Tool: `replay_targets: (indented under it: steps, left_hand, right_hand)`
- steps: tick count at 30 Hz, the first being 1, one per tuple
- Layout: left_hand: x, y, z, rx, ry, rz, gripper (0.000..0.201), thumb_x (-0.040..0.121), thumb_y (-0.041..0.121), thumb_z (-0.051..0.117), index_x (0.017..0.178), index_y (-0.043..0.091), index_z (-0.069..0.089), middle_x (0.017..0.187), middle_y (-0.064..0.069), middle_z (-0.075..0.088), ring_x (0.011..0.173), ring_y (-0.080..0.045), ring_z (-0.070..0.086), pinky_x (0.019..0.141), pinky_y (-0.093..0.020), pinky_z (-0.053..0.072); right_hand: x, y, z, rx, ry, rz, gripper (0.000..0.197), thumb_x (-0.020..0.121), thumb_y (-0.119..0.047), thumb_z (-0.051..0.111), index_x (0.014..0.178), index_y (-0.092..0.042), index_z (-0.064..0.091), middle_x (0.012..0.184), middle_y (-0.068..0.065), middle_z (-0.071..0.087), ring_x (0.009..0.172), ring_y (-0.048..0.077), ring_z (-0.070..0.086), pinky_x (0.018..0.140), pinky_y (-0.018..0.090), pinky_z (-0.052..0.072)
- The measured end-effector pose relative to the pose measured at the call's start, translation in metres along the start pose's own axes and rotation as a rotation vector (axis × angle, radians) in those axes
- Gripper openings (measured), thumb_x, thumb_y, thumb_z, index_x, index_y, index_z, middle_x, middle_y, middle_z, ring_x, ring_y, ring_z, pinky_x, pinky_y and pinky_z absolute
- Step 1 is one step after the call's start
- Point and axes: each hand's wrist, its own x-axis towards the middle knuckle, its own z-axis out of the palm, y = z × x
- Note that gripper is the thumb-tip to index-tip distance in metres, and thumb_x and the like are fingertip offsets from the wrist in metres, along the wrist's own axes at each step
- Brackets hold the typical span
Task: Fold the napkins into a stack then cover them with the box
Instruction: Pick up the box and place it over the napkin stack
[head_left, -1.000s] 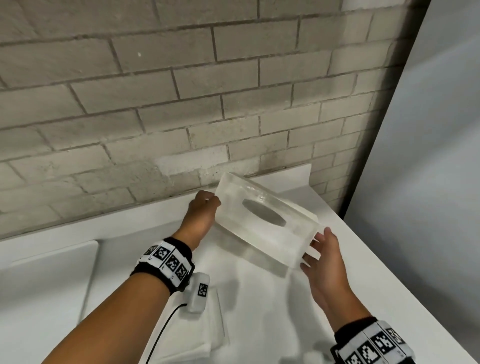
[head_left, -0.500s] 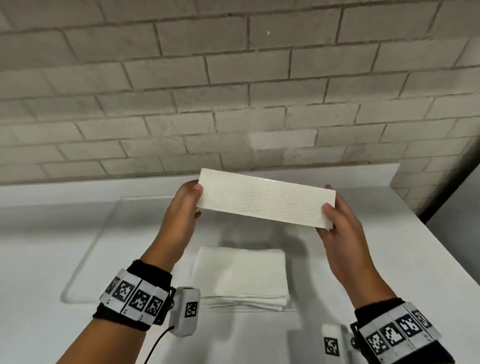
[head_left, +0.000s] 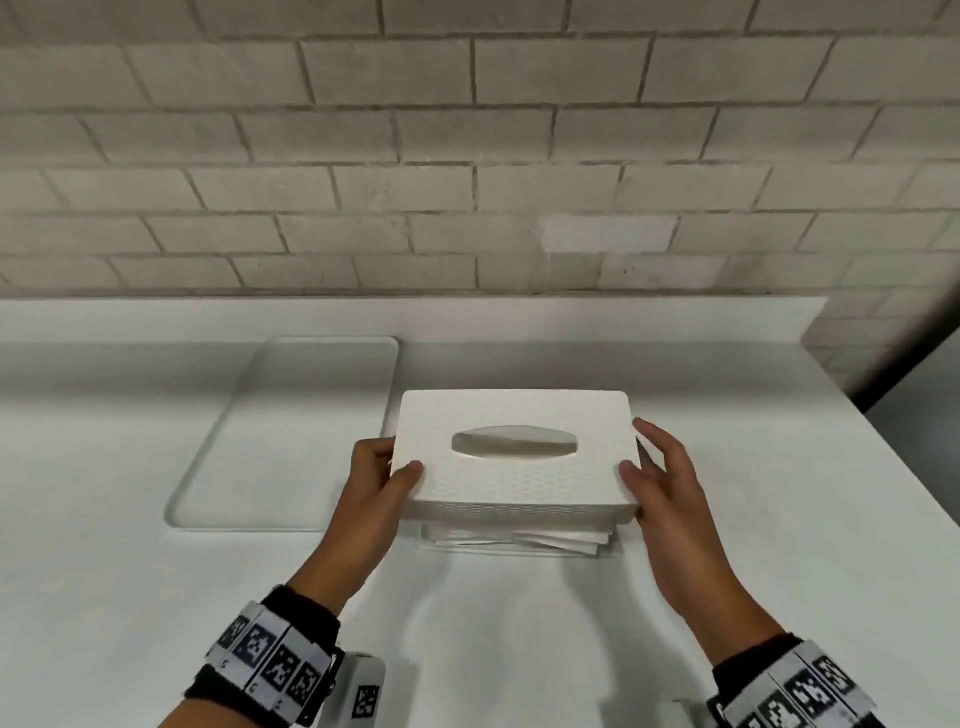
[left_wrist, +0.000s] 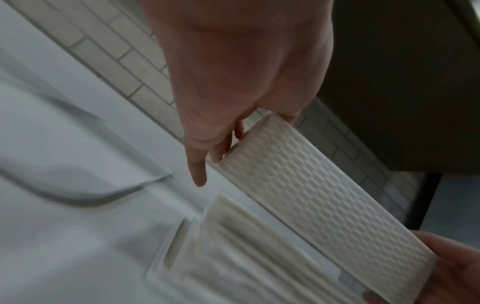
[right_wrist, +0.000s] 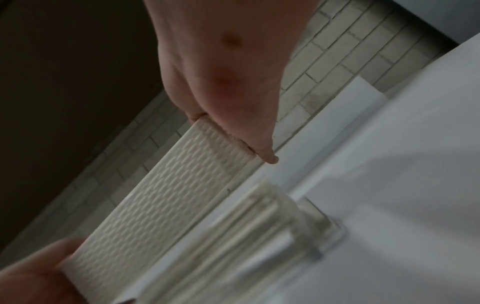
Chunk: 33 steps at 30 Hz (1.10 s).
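A white textured box (head_left: 519, 486) with an oval slot on top is held level just over the folded napkin stack (head_left: 519, 540). My left hand (head_left: 384, 467) grips its left end, thumb on the top. My right hand (head_left: 641, 452) grips the right end the same way. Only the stack's front edges show below the box's rim. The left wrist view has the box (left_wrist: 324, 195) above the blurred napkins (left_wrist: 246, 246), with my left hand (left_wrist: 228, 133) on its end. The right wrist view mirrors this: box (right_wrist: 168, 195), napkins (right_wrist: 246, 226), right hand (right_wrist: 233, 127).
The stack lies on a white counter (head_left: 156, 597) backed by a brick wall (head_left: 467, 156). A shallow recessed basin (head_left: 291, 431) sits just left of the box. The counter's right edge (head_left: 883, 467) runs diagonally; a clear base (head_left: 615, 551) shows under the napkins.
The box was tilted at the back right, then held on its side above the stack. It is now turned slot up and lowered close over the napkins. Both hands kept hold.
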Motion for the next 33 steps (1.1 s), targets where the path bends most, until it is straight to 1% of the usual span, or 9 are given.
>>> replay_targets:
  steps: [3,6,10,14,18,25,28,31,33]
  left_hand:
    - [-0.006,-0.023,0.007,0.048,-0.04,-0.013,0.029,0.1,0.012,0.055,0.124,0.023,0.042,0.127,0.007,0.059,0.117,-0.006,0.059,0.092,-0.024,0.047]
    - [-0.007,-0.044,0.01,0.084,-0.053,-0.034,0.034,0.099,0.008,0.055,0.127,0.02,0.04,0.131,0.007,0.056,0.119,0.0,0.055,0.09,-0.018,0.045]
    - [-0.003,-0.055,0.016,0.084,-0.04,-0.087,0.035,0.1,0.009,0.053,0.13,0.018,0.038,0.13,0.008,0.055,0.115,0.003,0.053,0.089,-0.019,0.043]
    - [0.004,-0.058,0.02,0.123,-0.025,-0.096,0.035,0.101,0.016,0.054,0.132,0.017,0.039,0.124,0.009,0.054,0.11,0.003,0.053,0.084,-0.02,0.042]
    - [0.011,-0.059,0.021,0.138,-0.013,-0.106,0.028,0.1,0.018,0.054,0.127,0.018,0.043,0.118,0.009,0.057,0.105,0.0,0.055,0.079,-0.018,0.042]
    - [0.021,-0.06,0.019,0.141,-0.02,-0.133,0.026,0.1,0.02,0.056,0.123,0.021,0.044,0.115,0.01,0.061,0.106,-0.009,0.059,0.082,-0.026,0.045]
    - [0.023,-0.059,0.019,0.149,-0.033,-0.131,0.026,0.101,0.02,0.056,0.124,0.02,0.044,0.115,0.01,0.062,0.105,-0.007,0.06,0.082,-0.026,0.045]
    - [0.025,-0.06,0.019,0.159,-0.037,-0.119,0.025,0.102,0.021,0.053,0.125,0.019,0.044,0.116,0.01,0.062,0.106,-0.009,0.061,0.081,-0.025,0.045]
    - [0.026,-0.061,0.019,0.154,-0.036,-0.122,0.024,0.102,0.021,0.053,0.124,0.018,0.044,0.115,0.01,0.062,0.105,-0.009,0.061,0.081,-0.025,0.045]
  right_hand:
    - [-0.009,0.026,-0.006,-0.057,0.025,0.065,0.048,0.101,-0.011,0.053,0.142,-0.034,0.049,0.136,-0.016,0.062,0.128,0.008,0.057,0.113,0.041,0.041]
    - [-0.011,0.048,-0.009,-0.161,0.055,0.103,0.044,0.101,-0.015,0.05,0.14,-0.037,0.052,0.133,-0.019,0.063,0.126,0.007,0.057,0.112,0.046,0.042]
    - [-0.005,0.059,-0.004,-0.222,0.068,0.104,0.043,0.102,-0.016,0.048,0.138,-0.037,0.054,0.132,-0.02,0.063,0.125,0.004,0.056,0.108,0.035,0.043]
    - [0.011,0.062,-0.005,-0.317,0.049,0.102,0.041,0.102,-0.019,0.047,0.139,-0.037,0.054,0.133,-0.019,0.062,0.125,0.006,0.055,0.105,0.033,0.043]
    - [0.021,0.062,-0.011,-0.412,0.011,0.101,0.04,0.101,-0.017,0.048,0.135,-0.037,0.058,0.126,-0.02,0.066,0.12,0.006,0.059,0.105,0.035,0.045]
    - [0.03,0.057,-0.011,-0.545,-0.001,0.121,0.038,0.1,-0.022,0.051,0.134,-0.038,0.059,0.124,-0.015,0.067,0.117,0.013,0.06,0.103,0.038,0.047]
    - [0.033,0.056,-0.013,-0.563,-0.019,0.134,0.038,0.101,-0.025,0.051,0.135,-0.04,0.057,0.122,-0.015,0.068,0.115,0.012,0.061,0.102,0.037,0.048]
    - [0.04,0.058,-0.016,-0.576,-0.031,0.187,0.038,0.1,-0.03,0.052,0.135,-0.043,0.056,0.122,-0.014,0.069,0.117,0.015,0.062,0.102,0.042,0.049]
    - [0.043,0.061,-0.02,-0.542,-0.036,0.232,0.036,0.098,-0.035,0.055,0.131,-0.049,0.056,0.121,-0.015,0.07,0.116,0.016,0.063,0.101,0.047,0.051]
